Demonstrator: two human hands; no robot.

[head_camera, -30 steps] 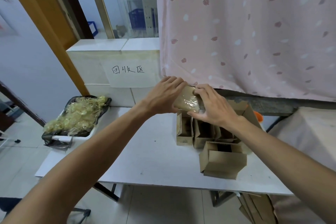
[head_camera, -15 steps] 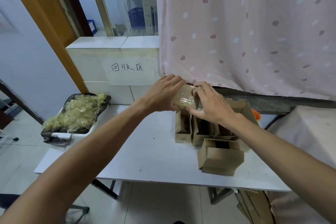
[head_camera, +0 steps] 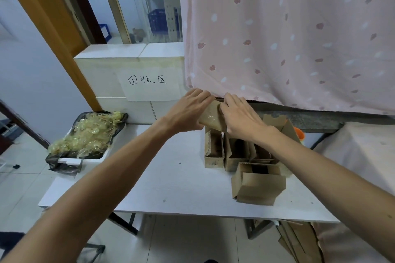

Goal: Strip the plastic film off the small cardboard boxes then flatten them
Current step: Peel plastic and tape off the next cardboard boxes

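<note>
A small brown cardboard box (head_camera: 212, 118) wrapped in shiny clear film is held up above the white table (head_camera: 171, 179), near its far edge. My left hand (head_camera: 188, 111) grips its left end, fingers curled over the top. My right hand (head_camera: 240, 117) covers its right end, fingers wrapped over the far side. Most of the box is hidden between the two hands. Below them several open cardboard boxes (head_camera: 236, 151) stand on the table, and one more box (head_camera: 258, 186) lies on its side nearer to me.
A black-lined tray (head_camera: 64, 157) heaped with crumpled film (head_camera: 87, 132) sits at the table's left corner. A pink curtain (head_camera: 288, 34) hangs behind. A tiled ledge carries a paper sign (head_camera: 149, 83). Flattened cardboard (head_camera: 299, 241) leans under the table at right.
The wrapped box has tilted a little while both hands shifted their hold closer together over it. The boxes on the table have not moved.
</note>
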